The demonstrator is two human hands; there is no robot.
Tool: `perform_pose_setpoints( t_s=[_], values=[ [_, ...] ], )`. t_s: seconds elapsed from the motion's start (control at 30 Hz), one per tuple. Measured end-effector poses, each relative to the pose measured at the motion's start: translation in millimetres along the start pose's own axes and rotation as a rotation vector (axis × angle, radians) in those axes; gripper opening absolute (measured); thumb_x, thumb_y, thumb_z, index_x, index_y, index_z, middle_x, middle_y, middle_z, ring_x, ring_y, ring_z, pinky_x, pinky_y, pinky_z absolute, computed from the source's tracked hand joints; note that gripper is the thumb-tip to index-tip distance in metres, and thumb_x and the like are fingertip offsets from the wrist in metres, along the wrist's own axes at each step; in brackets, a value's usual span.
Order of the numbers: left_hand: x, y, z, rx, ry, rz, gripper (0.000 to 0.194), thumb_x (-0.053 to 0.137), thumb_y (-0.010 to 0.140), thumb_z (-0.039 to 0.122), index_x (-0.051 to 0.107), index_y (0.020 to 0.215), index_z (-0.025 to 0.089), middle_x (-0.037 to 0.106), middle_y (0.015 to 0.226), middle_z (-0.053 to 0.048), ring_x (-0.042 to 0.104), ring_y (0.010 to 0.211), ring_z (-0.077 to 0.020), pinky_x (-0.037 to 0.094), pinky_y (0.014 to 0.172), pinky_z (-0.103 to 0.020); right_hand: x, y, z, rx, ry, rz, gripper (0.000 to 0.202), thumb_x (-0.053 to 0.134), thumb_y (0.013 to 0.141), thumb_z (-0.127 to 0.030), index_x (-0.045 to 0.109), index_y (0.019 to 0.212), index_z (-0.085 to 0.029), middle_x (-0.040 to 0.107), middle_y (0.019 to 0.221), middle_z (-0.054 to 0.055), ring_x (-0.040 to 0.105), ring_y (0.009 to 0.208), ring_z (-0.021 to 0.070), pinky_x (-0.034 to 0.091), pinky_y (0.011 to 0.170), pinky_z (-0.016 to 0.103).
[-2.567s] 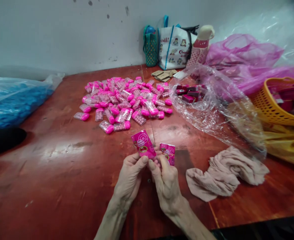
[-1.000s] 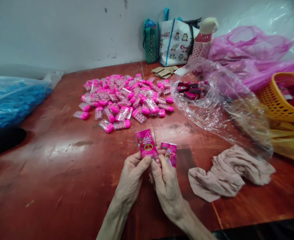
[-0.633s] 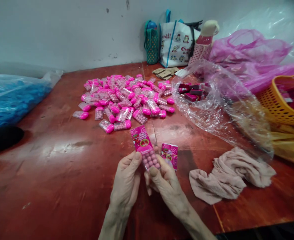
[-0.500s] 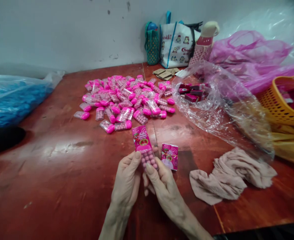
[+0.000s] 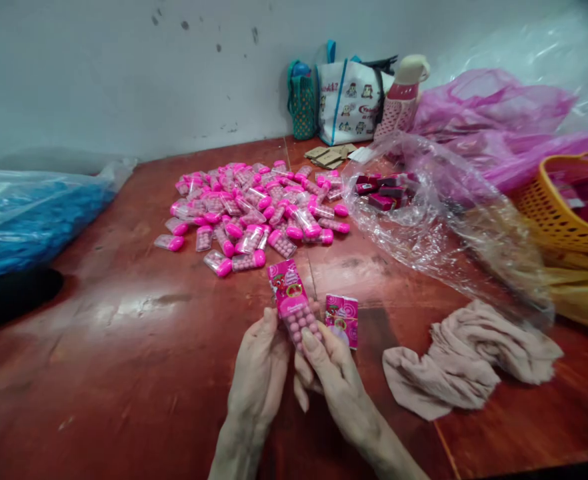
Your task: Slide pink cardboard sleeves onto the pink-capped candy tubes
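A flat clear candy container (image 5: 301, 323) of round pink candies is in front of me, with a bright pink printed label over its upper part. My right hand (image 5: 331, 367) grips its lower right end, thumb on the front and fingers behind. Against the left side rests my left hand (image 5: 259, 367), loosely cupped, its thumb raised just off the label. Its fingertips are partly hidden behind the container. Right of my hands lies a folded stack of pink printed labels (image 5: 342, 319) on the red tabletop (image 5: 139, 387).
Beyond is a heap of pink-capped candy containers (image 5: 249, 207). At right are a crumpled cloth (image 5: 469, 360), clear plastic bag (image 5: 424, 227) and yellow basket (image 5: 544, 200). A bag of blue pieces (image 5: 39, 217) lies left. A tote bag (image 5: 349, 100) and bottle (image 5: 404, 97) stand behind.
My left thumb has come off the label and the left hand has loosened. The right hand keeps its grip on the container. The view has tilted slightly, shifting the scene downward.
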State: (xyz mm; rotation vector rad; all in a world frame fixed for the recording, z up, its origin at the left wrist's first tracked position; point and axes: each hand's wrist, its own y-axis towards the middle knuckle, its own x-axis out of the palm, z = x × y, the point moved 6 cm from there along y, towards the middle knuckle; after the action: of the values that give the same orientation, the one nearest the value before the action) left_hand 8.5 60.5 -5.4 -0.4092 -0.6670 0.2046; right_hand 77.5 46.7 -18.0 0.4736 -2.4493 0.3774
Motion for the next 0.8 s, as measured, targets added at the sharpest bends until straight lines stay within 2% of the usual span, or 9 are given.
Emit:
perform_pose_setpoints(
  t_s=[0.13, 0.37, 0.47, 0.57, 0.63, 0.73, 0.8],
  values=[
    [-0.8, 3, 2, 0.044, -0.020, 0.004, 0.023, 0.061, 0.075, 0.028, 0.069, 0.086, 0.010, 0.069, 0.091, -0.013, 0.064, 0.084, -0.0229, 0.051, 0.074, -0.032, 2, 0, -1, 0.008, 0.107, -0.048, 0.020, 0.038, 0.091, -0.034, 0.041, 0.078, -0.019, 0.038, 0.057, -0.008, 0.035, 0.034, 0.0016, 0.030, 0.035, 0.015],
    [-1.9, 4, -6, 0.099, 0.065, -0.008, 0.020, 0.063, 0.073, 0.029, 0.071, 0.082, 0.013, 0.070, 0.089, -0.012, 0.063, 0.087, -0.0238, 0.050, 0.077, -0.034, 0, -1, -3, 0.005, 0.075, -0.003, 0.021, 0.038, 0.091, -0.035, 0.038, 0.077, -0.019, 0.034, 0.054, -0.009, 0.031, 0.033, 0.0023, 0.030, 0.033, 0.015],
    [-2.6, 4, -6, 0.118, 0.079, -0.007, 0.020, 0.063, 0.073, 0.030, 0.071, 0.080, 0.014, 0.070, 0.087, -0.011, 0.063, 0.086, -0.0233, 0.050, 0.078, -0.034, -5, -4, -7, -0.059, -0.116, 0.108, 0.021, 0.037, 0.091, -0.037, 0.041, 0.080, -0.019, 0.035, 0.055, -0.008, 0.033, 0.037, 0.0048, 0.031, 0.036, 0.018],
    [-2.5, 2, -4, 0.119, 0.084, -0.015, 0.019, 0.064, 0.072, 0.030, 0.071, 0.080, 0.014, 0.070, 0.089, -0.011, 0.063, 0.087, -0.0236, 0.050, 0.077, -0.035, -9, -9, -21, -0.220, -0.436, 0.247, 0.019, 0.038, 0.090, -0.032, 0.046, 0.082, -0.018, 0.046, 0.063, -0.003, 0.045, 0.052, 0.0088, 0.035, 0.048, 0.021],
    [-2.2, 1, -2, 0.110, 0.080, -0.019, 0.020, 0.064, 0.073, 0.029, 0.071, 0.083, 0.014, 0.069, 0.092, -0.011, 0.063, 0.087, -0.0238, 0.050, 0.076, -0.034, -5, -10, -27, -0.276, -0.556, 0.241, 0.018, 0.039, 0.090, -0.030, 0.048, 0.082, -0.017, 0.051, 0.069, 0.000, 0.048, 0.059, 0.0105, 0.035, 0.052, 0.022],
    [-1.1, 0, 3, 0.111, 0.059, -0.026, 0.033, 0.060, 0.073, 0.041, 0.070, 0.089, 0.013, 0.068, 0.094, -0.013, 0.063, 0.086, -0.0246, 0.051, 0.073, -0.034, 0, -10, -28, -0.250, -0.586, 0.154, 0.018, 0.037, 0.091, -0.029, 0.049, 0.083, -0.018, 0.051, 0.066, -0.001, 0.047, 0.056, 0.0102, 0.035, 0.052, 0.021],
    [0.1, -1, 5, 0.108, 0.093, -0.026, 0.034, 0.060, 0.074, 0.041, 0.070, 0.089, 0.012, 0.068, 0.094, -0.014, 0.064, 0.082, -0.0233, 0.052, 0.069, -0.031, 2, -9, -26, -0.225, -0.600, 0.110, 0.018, 0.036, 0.091, -0.029, 0.051, 0.089, -0.018, 0.051, 0.066, -0.002, 0.049, 0.057, 0.0110, 0.037, 0.053, 0.021]
  ],
)
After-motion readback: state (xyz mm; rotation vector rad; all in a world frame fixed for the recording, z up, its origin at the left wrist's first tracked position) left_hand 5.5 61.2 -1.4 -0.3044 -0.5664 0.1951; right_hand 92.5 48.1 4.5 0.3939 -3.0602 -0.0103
